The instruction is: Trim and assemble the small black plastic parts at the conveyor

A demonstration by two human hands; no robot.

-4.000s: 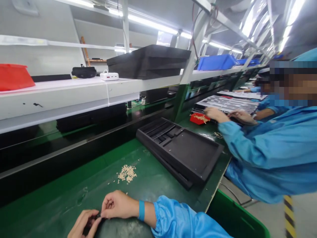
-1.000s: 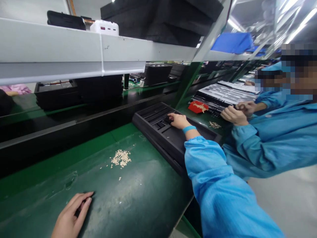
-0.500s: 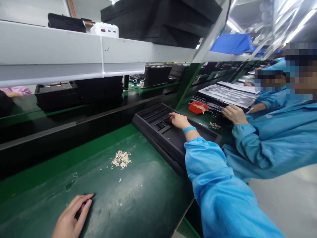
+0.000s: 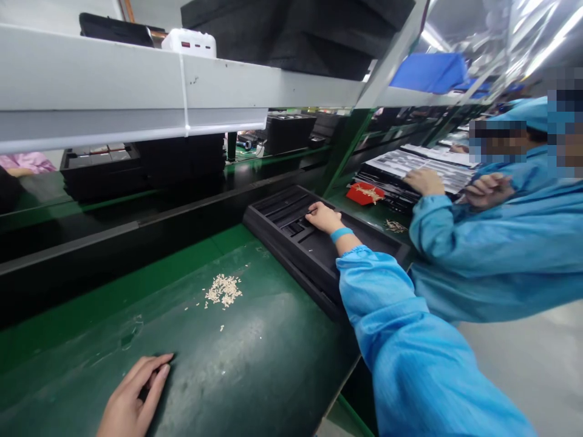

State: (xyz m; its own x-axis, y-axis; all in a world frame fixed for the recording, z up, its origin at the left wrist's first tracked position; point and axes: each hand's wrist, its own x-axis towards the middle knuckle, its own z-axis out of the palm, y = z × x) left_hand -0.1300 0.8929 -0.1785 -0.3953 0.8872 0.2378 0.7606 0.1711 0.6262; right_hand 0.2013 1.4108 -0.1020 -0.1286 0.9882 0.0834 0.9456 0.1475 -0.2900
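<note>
Tray, black and with several compartments, lay on the green table. Over its narrow compartments, the right hand had its fingers close together; I could not tell what they held. The left hand was at the near table part, thumb and forefinger almost meeting, its content hidden. In my judgement, a narrow pinch and straight lifting or lowering suited these tight slots, so that neighbour pieces were not disturbed. A pile of small pale pieces lay between the hands. Beyond the tray were a red container and a co-worker's sleeve, which limited elbow room.
</note>
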